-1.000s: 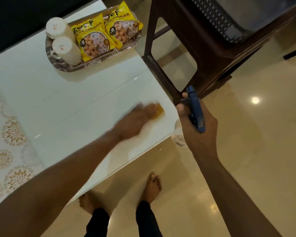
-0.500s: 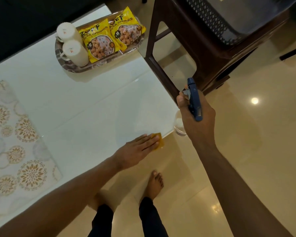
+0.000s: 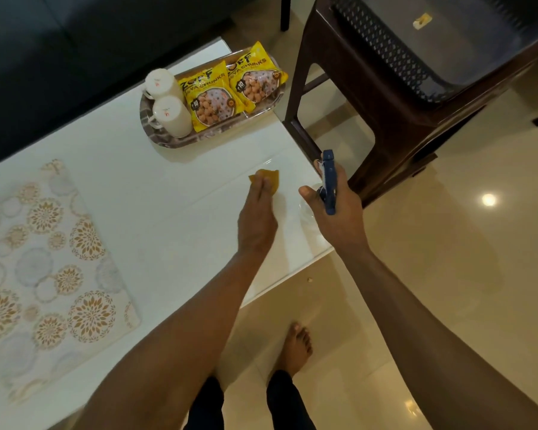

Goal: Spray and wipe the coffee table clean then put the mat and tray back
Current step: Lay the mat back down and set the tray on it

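Note:
My left hand point(image 3: 257, 217) presses a small yellow cloth point(image 3: 269, 180) flat on the white coffee table point(image 3: 174, 200), near its right end, with the fingers straight. My right hand point(image 3: 336, 212) grips a spray bottle with a blue trigger head point(image 3: 328, 181) just off the table's right edge; the clear bottle body is mostly hidden behind the hand. A patterned mat point(image 3: 44, 259) lies on the left part of the table. A silver tray point(image 3: 174, 141) stands at the far side, with two white mugs point(image 3: 168, 103) and two yellow snack packets point(image 3: 227, 91) on it.
A dark brown plastic chair point(image 3: 410, 88) stands close to the table's right end. A dark sofa point(image 3: 75, 57) runs along the far side. My bare feet point(image 3: 297, 346) are on the glossy tiled floor by the near edge.
My left hand slid the cloth from the near edge back toward the far right part of the table. The view shifted left, showing more of the mat. My right hand kept the bottle.

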